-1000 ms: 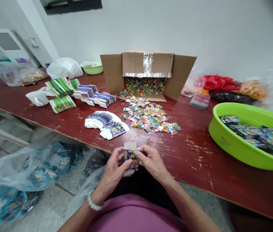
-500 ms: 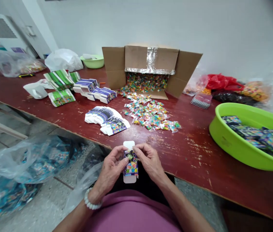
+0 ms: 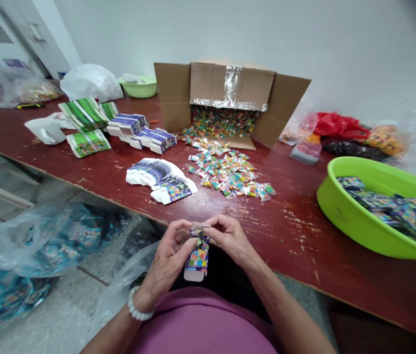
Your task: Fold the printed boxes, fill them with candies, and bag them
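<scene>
A small dark printed box is held upright over my lap at the table's front edge, its white bottom flap hanging out. My left hand grips the box's left side, thumb on its front. At the top flap are the closed fingers of my right hand, pressed on its right corner. Beyond them on the table lie a fanned stack of flat printed boxes and a pile of wrapped candies, which spreads out from an open cardboard carton.
A green basin with filled dark boxes stands at the right. Green cartons, purple cartons and a white mug are at the left. Plastic bags of blue packets lie below the table's left edge. Red bags sit at the back right.
The white top flap of the box, upright before, is now folded down under my fingers. The box has tilted slightly, and the view has shifted a little.
</scene>
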